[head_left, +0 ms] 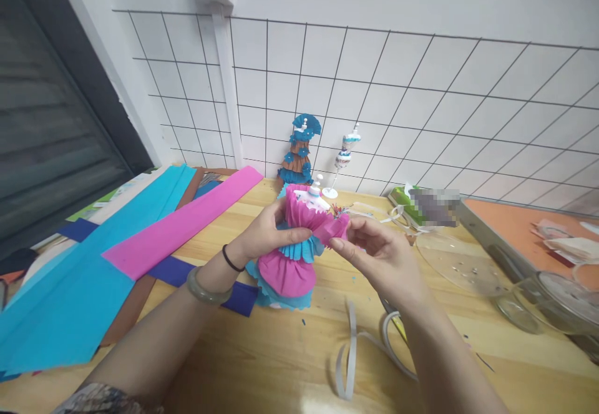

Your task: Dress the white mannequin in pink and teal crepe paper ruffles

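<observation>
A small dress form with a white top and knob stands upright on the table, dressed in pink and blue ruffled crepe paper. My left hand is closed round the pink upper ruffle from the left, its thumb lying across the front. On the right, my right hand pinches the loose end of a pink crepe paper strip between thumb and fingers. Below the hands are a blue ruffle, a full pink skirt and a blue scalloped hem.
Sheets of blue crepe paper and pink crepe paper lie at left. Behind stand a blue-and-brown dressed form and a bare form on a stand. A white curled tape lies in front; clear containers stand at right.
</observation>
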`<control>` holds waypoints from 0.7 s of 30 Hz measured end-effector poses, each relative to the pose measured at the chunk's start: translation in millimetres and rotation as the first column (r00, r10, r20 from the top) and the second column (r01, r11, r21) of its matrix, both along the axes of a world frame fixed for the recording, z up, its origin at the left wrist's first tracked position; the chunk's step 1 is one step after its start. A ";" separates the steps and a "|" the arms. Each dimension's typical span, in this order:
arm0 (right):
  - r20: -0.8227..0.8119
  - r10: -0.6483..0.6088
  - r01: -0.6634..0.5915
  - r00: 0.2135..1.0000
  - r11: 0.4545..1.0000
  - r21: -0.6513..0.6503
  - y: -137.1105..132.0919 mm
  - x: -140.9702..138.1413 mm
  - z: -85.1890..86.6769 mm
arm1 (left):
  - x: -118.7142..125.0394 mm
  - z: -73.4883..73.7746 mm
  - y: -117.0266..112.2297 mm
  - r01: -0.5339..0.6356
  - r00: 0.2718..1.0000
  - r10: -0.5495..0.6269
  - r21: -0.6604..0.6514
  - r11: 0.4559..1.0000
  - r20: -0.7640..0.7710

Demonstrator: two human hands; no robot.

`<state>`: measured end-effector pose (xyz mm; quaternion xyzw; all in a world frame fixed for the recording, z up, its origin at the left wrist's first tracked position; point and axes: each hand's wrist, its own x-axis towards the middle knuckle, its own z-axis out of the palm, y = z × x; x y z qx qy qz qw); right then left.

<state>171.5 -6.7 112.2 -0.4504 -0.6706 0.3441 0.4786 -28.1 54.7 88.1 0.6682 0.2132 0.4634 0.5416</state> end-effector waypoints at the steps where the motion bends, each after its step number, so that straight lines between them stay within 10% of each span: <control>1: -0.021 0.003 -0.003 1.000 1.000 -0.006 -0.6 -1.8 -0.6 | 0.4 0.5 -0.8 0.000 1.000 0.000 -0.001 1.000 -0.008; 21: -0.147 -0.012 0.016 0.989 1.000 0.025 -4.8 -16.4 -3.2 | 1.5 3.0 -6.0 0.048 0.998 -0.047 0.018 0.999 -0.044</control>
